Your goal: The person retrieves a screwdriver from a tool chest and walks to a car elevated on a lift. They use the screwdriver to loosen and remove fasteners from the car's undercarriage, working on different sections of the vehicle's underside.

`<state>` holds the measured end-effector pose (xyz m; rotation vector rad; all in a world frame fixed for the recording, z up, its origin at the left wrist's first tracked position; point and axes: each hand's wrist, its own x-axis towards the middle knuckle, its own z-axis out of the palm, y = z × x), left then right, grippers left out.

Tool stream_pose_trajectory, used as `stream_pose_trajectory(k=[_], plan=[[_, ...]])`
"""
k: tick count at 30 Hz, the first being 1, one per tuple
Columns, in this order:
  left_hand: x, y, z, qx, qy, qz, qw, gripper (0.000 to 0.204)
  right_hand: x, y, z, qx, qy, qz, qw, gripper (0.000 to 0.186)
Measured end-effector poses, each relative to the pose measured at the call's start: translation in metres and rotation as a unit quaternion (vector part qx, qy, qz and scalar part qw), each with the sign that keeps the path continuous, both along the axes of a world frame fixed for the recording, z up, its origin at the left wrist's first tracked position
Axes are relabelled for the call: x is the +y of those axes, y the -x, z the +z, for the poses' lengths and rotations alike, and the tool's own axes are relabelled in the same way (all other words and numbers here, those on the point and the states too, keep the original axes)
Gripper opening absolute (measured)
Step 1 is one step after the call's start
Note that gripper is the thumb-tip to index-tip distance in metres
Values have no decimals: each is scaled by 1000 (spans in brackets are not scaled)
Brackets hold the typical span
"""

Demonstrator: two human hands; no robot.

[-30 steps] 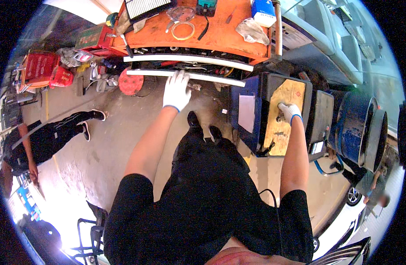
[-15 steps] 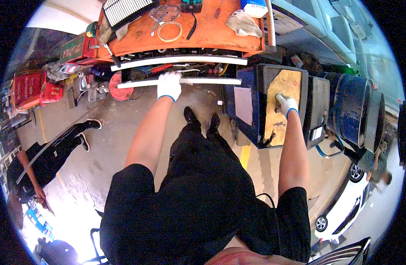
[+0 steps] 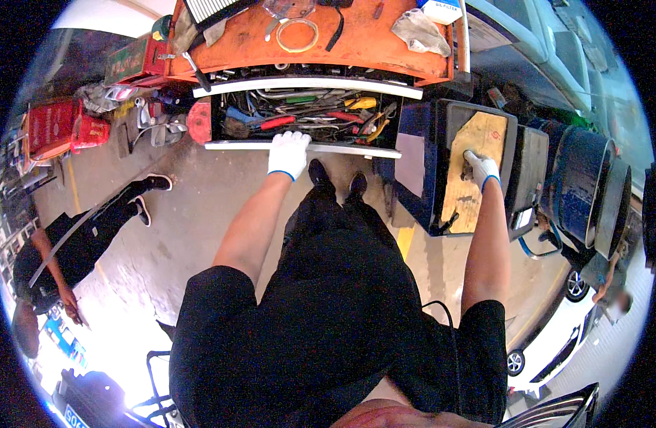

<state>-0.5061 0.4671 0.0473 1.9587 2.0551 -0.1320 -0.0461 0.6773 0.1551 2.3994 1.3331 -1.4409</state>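
My left hand (image 3: 289, 155), in a white glove, is closed over the front edge of a pulled-out drawer (image 3: 349, 150) in the orange workbench. Pliers, red-handled tools (image 3: 278, 123), a yellow-handled tool (image 3: 361, 103) and several others lie jumbled inside it. Above it runs the white front of a second drawer (image 3: 321, 87), with metal parts behind. Over a sheet of stained cardboard (image 3: 460, 189) on a dark bin to the right is my gloved right hand (image 3: 483, 168). Its fingers are curled around something small and dark that I cannot make out.
On the orange workbench top (image 3: 249, 44) lie a coil of wire (image 3: 297, 36), a grey rag (image 3: 421, 32) and an air filter (image 3: 214, 7). Blue drums (image 3: 581, 178) stand at the right. A person (image 3: 71, 246) is at the left, another (image 3: 606, 274) at the far right, near a white car (image 3: 556, 335).
The lower drawer has come further out toward me with my left hand on it, baring many more tools. My right hand stays over the cardboard. The whole view has shifted slightly.
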Motion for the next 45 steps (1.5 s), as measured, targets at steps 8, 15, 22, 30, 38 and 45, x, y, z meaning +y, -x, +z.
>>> stream_pose_trajectory(k=[8,15,22,30,38,45], plan=[[4,8,9,-56,4,-10,998,34,5,0,0,-37,11,39,999,41],[11,-3,30,-135,-51,11,989,34,-5,-3,-1,8,-4,-13,1000,37],[-62,-13,41,-189,-39,22,981,22,10,-25,-31,6,-25,177,984,41],[-275,-70,-4,-160,283,381,865,36,42,-89,-80,-29,-32,349,936,50],[-474,-215,2,-242,269,669,649,45,130,-182,-133,-172,23,556,813,56],[-514,-340,-14,-272,211,763,548,50,71,-126,-93,-87,-79,612,782,49]])
